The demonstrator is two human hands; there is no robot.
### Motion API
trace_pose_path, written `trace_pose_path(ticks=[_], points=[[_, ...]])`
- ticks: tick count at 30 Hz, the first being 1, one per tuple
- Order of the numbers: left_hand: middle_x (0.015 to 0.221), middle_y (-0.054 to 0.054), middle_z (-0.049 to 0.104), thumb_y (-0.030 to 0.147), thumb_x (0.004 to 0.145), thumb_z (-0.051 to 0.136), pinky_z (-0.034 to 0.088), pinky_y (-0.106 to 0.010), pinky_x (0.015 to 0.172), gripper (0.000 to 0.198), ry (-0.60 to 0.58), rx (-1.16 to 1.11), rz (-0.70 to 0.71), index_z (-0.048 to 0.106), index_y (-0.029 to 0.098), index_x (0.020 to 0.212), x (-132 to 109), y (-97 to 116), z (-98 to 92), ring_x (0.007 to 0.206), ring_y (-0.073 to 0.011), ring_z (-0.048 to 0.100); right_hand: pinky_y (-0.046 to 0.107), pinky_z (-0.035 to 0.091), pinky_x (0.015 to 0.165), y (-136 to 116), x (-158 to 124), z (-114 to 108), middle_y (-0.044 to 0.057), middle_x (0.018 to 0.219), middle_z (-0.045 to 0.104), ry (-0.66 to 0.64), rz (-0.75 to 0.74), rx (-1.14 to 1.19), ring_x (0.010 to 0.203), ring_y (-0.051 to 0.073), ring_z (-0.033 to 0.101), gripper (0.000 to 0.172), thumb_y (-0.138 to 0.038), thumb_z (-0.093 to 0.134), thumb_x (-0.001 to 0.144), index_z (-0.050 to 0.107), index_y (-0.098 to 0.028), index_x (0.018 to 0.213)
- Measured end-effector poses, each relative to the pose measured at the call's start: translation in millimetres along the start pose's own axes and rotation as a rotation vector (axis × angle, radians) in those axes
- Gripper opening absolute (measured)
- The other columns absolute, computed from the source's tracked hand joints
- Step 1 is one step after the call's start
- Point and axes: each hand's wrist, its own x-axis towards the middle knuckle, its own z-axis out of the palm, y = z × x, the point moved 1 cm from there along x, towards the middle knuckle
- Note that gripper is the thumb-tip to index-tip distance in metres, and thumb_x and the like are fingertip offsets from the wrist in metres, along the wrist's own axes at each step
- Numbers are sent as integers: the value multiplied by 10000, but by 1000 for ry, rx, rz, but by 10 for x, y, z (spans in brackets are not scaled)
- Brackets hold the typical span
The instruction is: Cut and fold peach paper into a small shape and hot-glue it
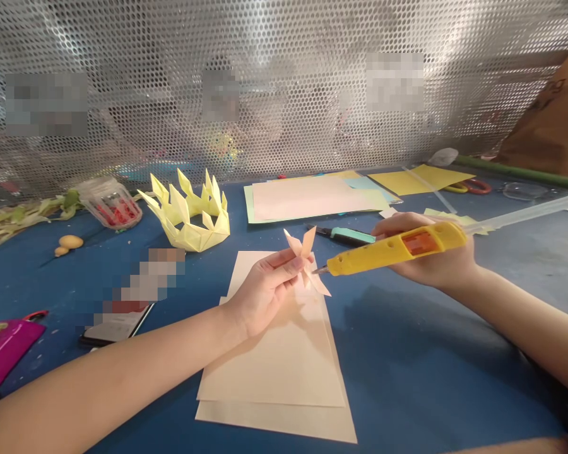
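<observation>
Pinched in my left hand (267, 287) is a small peach folded paper piece (307, 249) with several pointed petals. My right hand (430, 255) grips a yellow hot glue gun (388, 249), a long clear glue stick (525, 214) sticking out of its back end. The metal nozzle points left and is at the lower petals; whether it touches them I cannot tell. Below my left hand lie overlapping sheets of cream paper (274, 378). A pale yellow folded paper crown (199, 233) stands farther back to the left.
On the blue table (407, 378) are a phone (118, 325), a magenta object (9, 347), a jar with red bits (111, 202) and a teal-and-black pen-like tool (350, 236). Stacked paper (303, 198), a yellow sheet (421, 180) and scissors (476, 186) lie behind. Perforated metal (284, 139) closes off the back.
</observation>
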Motion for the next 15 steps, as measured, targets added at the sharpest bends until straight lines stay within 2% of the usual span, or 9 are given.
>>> trace_pose_path(ticks=[15], points=[[960, -26, 751, 381, 630, 984, 414, -314, 912, 281, -2, 41, -23, 829, 226, 806, -3, -8, -9, 936, -181, 591, 275, 509, 512, 25, -54, 32, -28, 681, 719, 97, -127, -71, 530, 165, 673, 24, -287, 597, 889, 574, -282, 892]])
